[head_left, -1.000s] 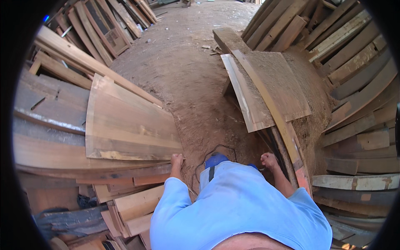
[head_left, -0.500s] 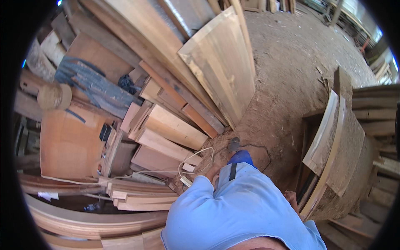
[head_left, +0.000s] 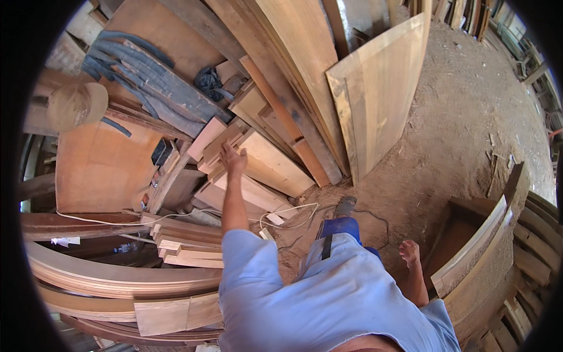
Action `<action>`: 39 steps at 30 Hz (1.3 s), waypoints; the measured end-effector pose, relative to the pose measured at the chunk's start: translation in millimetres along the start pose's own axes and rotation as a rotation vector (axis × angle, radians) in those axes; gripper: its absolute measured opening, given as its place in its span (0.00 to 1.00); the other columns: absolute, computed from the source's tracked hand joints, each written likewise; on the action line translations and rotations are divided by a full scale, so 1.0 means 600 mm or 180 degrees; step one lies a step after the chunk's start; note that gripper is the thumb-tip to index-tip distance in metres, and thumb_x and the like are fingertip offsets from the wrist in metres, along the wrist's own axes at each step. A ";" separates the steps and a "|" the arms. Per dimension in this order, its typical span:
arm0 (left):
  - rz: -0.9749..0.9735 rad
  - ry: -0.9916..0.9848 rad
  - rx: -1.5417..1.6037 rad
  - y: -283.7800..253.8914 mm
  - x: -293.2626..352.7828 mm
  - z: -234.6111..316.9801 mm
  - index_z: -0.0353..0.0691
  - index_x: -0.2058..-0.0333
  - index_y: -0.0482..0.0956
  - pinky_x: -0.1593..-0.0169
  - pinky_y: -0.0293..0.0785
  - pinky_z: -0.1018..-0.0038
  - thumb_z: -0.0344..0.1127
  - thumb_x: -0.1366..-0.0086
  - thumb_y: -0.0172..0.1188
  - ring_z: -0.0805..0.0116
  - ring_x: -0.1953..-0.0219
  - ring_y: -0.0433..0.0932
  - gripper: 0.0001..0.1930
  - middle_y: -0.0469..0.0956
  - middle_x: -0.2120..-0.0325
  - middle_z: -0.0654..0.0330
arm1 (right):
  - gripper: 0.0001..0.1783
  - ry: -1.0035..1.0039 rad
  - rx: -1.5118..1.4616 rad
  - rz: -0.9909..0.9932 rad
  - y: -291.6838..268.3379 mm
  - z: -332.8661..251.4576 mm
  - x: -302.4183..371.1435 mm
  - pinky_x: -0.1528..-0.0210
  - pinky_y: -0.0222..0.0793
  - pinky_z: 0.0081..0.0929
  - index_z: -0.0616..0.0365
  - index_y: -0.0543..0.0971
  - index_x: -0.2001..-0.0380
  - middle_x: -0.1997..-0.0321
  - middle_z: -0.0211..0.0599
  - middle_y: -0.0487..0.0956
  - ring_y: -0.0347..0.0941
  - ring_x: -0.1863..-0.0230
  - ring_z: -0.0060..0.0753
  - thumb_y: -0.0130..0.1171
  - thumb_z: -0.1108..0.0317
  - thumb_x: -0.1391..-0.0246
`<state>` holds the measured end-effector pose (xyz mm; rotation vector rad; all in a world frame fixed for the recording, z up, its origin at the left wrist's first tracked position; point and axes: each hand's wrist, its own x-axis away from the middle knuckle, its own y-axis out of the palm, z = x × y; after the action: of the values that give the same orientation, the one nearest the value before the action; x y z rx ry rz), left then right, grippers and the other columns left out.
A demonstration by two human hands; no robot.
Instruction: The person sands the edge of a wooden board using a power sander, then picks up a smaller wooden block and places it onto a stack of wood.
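Here, left hand (head_left: 233, 159) spread at stacked boards (head_left: 277, 166), right hand (head_left: 410, 252) apart, grip unclear.

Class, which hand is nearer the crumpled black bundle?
Left. The left hand is over the boards, below the black bundle in view; the right hand is farther off, lower right.

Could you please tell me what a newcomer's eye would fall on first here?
Probably the light blue shirt filling the lower middle, with the left hand stretched out at the short pale boards left of centre. Next might come the wide wooden panel standing at upper right of centre, then the tan cap near the left edge.
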<state>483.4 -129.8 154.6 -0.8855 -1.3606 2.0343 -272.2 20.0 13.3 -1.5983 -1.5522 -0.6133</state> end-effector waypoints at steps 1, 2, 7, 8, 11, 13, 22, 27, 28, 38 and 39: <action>-0.0229 -0.0096 -0.0415 -0.019 -0.038 -0.042 0.42 0.32 0.57 0.31 0.56 0.51 0.41 0.42 0.68 0.43 0.32 0.60 0.42 0.62 0.34 0.43 | 0.15 -0.0119 0.0141 -0.0155 0.025 -0.015 -0.011 0.79 0.64 0.21 0.59 0.77 0.53 0.69 0.31 0.79 0.72 0.76 0.21 0.54 0.60 0.36; -0.0490 -0.0158 -0.0787 -0.029 -0.066 -0.061 0.43 0.30 0.55 0.31 0.55 0.50 0.40 0.40 0.66 0.43 0.32 0.59 0.42 0.60 0.33 0.44 | 0.15 -0.0229 0.0259 -0.0250 0.042 -0.030 -0.021 0.78 0.65 0.22 0.60 0.77 0.53 0.70 0.31 0.79 0.72 0.75 0.22 0.54 0.60 0.36; -0.1632 -0.0332 -0.1642 -0.046 -0.136 -0.072 0.46 0.29 0.54 0.30 0.54 0.51 0.36 0.36 0.59 0.45 0.30 0.57 0.38 0.59 0.32 0.45 | 0.16 -0.0437 0.0188 -0.0321 0.080 -0.100 -0.025 0.78 0.65 0.22 0.62 0.77 0.54 0.71 0.31 0.78 0.72 0.75 0.22 0.54 0.60 0.35; -0.1748 -0.0377 -0.1646 -0.042 -0.140 -0.066 0.47 0.29 0.54 0.30 0.54 0.51 0.35 0.36 0.57 0.45 0.29 0.56 0.37 0.60 0.32 0.44 | 0.16 -0.0444 0.0142 -0.0338 0.078 -0.111 -0.023 0.78 0.65 0.22 0.62 0.77 0.55 0.71 0.31 0.78 0.72 0.76 0.22 0.54 0.60 0.35; -0.1931 -0.0265 -0.1790 -0.019 -0.140 -0.050 0.45 0.32 0.60 0.31 0.58 0.52 0.32 0.38 0.58 0.43 0.31 0.59 0.34 0.63 0.34 0.42 | 0.15 -0.0306 0.0139 -0.0264 0.059 -0.114 -0.026 0.78 0.65 0.22 0.62 0.78 0.57 0.71 0.31 0.78 0.72 0.76 0.22 0.54 0.61 0.35; -0.1979 -0.0215 -0.1940 -0.005 -0.145 -0.067 0.43 0.31 0.57 0.33 0.62 0.53 0.31 0.40 0.59 0.43 0.32 0.62 0.38 0.62 0.34 0.42 | 0.14 -0.0165 0.0043 -0.0271 0.034 -0.108 -0.038 0.78 0.65 0.22 0.62 0.78 0.58 0.71 0.32 0.79 0.72 0.77 0.23 0.55 0.61 0.35; -0.1073 -0.0334 -0.0867 -0.079 -0.135 0.019 0.38 0.45 0.75 0.42 0.72 0.51 0.31 0.45 0.56 0.38 0.48 0.78 0.26 0.79 0.54 0.36 | 0.12 0.0017 0.0072 0.0073 0.004 -0.091 -0.046 0.82 0.62 0.22 0.59 0.77 0.60 0.76 0.28 0.75 0.69 0.80 0.22 0.56 0.61 0.37; -0.1109 -0.0444 0.1298 -0.100 -0.095 -0.021 0.38 0.43 0.74 0.44 0.74 0.55 0.34 0.49 0.54 0.44 0.49 0.79 0.30 0.81 0.53 0.42 | 0.14 -0.0965 -0.0171 -0.0425 0.063 -0.110 -0.041 0.77 0.61 0.22 0.58 0.77 0.64 0.76 0.27 0.73 0.67 0.77 0.20 0.57 0.58 0.37; -0.1300 -0.0566 0.2814 -0.083 -0.054 -0.008 0.38 0.43 0.74 0.44 0.74 0.56 0.35 0.49 0.54 0.46 0.50 0.80 0.31 0.81 0.53 0.44 | 0.15 -0.1108 0.0247 -0.0342 0.082 -0.138 -0.023 0.75 0.64 0.23 0.60 0.77 0.64 0.75 0.27 0.75 0.69 0.75 0.20 0.57 0.56 0.37; -0.6545 -0.0570 0.7377 -0.047 0.489 0.523 0.44 0.39 0.68 0.57 0.76 0.62 0.56 0.28 0.49 0.54 0.64 0.79 0.28 0.77 0.63 0.49 | 0.32 -0.1453 -0.1673 -0.1519 0.216 -0.238 0.292 0.49 0.73 0.33 0.67 0.73 0.42 0.52 0.39 0.80 0.76 0.54 0.34 0.54 0.47 0.33; -0.6261 -0.0535 0.6919 -0.059 0.525 0.556 0.43 0.38 0.67 0.54 0.76 0.60 0.57 0.28 0.48 0.52 0.60 0.79 0.29 0.77 0.59 0.47 | 0.32 -0.1390 -0.2017 -0.1567 0.211 -0.211 0.297 0.50 0.74 0.33 0.68 0.74 0.43 0.53 0.40 0.80 0.76 0.54 0.33 0.54 0.46 0.33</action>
<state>29.0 -82.2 208.9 1.1862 0.5906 0.6345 -102.3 31.4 200.1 -1.8969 -2.2662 -1.1716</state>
